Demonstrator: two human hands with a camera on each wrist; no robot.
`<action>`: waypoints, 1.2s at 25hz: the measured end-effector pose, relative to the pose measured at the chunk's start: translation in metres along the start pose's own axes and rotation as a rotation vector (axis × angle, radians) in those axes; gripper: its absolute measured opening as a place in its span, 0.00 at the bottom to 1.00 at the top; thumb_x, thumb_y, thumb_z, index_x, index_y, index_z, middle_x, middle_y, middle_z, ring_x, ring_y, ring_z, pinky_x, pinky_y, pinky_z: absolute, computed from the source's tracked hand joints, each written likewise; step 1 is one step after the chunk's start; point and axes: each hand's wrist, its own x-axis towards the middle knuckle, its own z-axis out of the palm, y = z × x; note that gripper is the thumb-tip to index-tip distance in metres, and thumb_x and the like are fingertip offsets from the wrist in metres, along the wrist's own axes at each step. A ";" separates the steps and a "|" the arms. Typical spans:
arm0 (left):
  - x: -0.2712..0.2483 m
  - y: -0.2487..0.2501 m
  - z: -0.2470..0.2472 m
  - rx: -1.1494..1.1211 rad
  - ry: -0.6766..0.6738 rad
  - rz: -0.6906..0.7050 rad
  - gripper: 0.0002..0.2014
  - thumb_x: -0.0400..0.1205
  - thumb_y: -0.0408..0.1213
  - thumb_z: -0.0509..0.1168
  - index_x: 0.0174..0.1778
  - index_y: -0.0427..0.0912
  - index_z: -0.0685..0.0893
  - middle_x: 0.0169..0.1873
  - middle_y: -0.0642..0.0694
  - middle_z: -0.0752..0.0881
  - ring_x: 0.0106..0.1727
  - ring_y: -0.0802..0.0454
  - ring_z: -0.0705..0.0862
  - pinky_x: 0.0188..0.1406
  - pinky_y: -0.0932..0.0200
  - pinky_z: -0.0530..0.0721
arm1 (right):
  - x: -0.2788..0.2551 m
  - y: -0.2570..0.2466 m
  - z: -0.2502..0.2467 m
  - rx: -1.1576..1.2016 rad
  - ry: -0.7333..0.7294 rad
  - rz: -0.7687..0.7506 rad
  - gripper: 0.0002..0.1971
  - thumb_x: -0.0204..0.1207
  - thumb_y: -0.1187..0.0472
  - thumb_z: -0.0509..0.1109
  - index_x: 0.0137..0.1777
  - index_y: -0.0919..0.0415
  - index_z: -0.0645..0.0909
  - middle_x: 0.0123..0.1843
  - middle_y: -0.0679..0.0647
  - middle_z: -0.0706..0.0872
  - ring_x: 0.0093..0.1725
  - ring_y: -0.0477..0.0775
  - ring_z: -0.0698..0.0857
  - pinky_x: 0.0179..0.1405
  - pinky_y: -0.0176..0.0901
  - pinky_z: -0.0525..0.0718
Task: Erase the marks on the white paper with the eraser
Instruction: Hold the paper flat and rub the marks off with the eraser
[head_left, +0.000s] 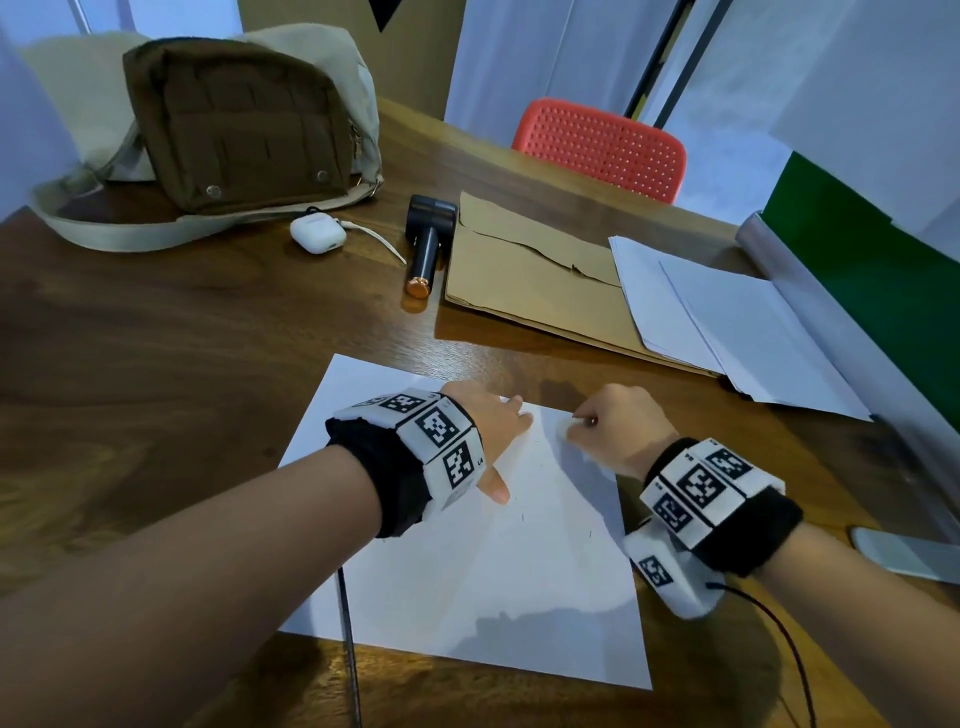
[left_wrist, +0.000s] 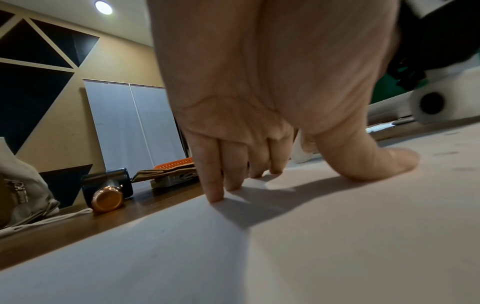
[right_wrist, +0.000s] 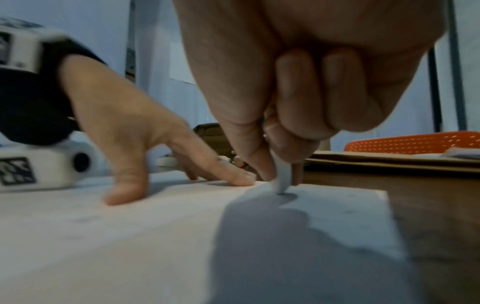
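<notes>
Lay flat on the wooden bench: the white paper, near the front edge. At far left, well apart from it, sat a brown bag, then an earbud case and a dark cylindrical gadget.

Pressed down on the sheet's far portion: the left hand, released, with fingers straight and spread, tips and thumb planted on the paper and grasping nothing.

Just to the right, close beside those fingertips, worked the right hand, clenched around the eraser in a pinch between thumb and forefinger. Met the paper near its far edge: the eraser's tip, with the other fingers curled into the palm. Remained lower on the sheet, nearer the body: a few small dark marks.

Judged best for this step: short, light strokes directed away from the anchoring hand, so as not to buckle the sheet; pressure kept on the eraser's corner; the holding hand shifted nearer before tackling the lower marks.

Farther right lay a brown envelope and loose white sheets.
</notes>
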 end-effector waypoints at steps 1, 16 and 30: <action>0.001 0.000 0.000 0.001 0.000 0.003 0.43 0.79 0.58 0.63 0.84 0.45 0.49 0.84 0.47 0.50 0.80 0.45 0.64 0.72 0.50 0.70 | -0.005 -0.005 0.001 -0.009 -0.007 -0.028 0.17 0.76 0.59 0.61 0.25 0.58 0.78 0.28 0.55 0.80 0.34 0.56 0.82 0.32 0.40 0.77; 0.002 -0.002 0.003 0.008 0.005 0.005 0.43 0.78 0.59 0.63 0.83 0.45 0.51 0.84 0.48 0.52 0.77 0.42 0.69 0.66 0.50 0.75 | -0.038 -0.024 0.013 -0.075 -0.107 -0.193 0.20 0.74 0.61 0.59 0.20 0.57 0.75 0.23 0.55 0.75 0.25 0.52 0.72 0.27 0.38 0.67; 0.002 -0.002 0.000 0.014 -0.008 0.011 0.43 0.79 0.58 0.63 0.84 0.44 0.49 0.84 0.47 0.51 0.79 0.43 0.66 0.69 0.49 0.73 | -0.011 0.016 -0.008 0.236 -0.169 0.092 0.03 0.79 0.56 0.64 0.49 0.52 0.77 0.28 0.51 0.84 0.20 0.44 0.76 0.22 0.31 0.73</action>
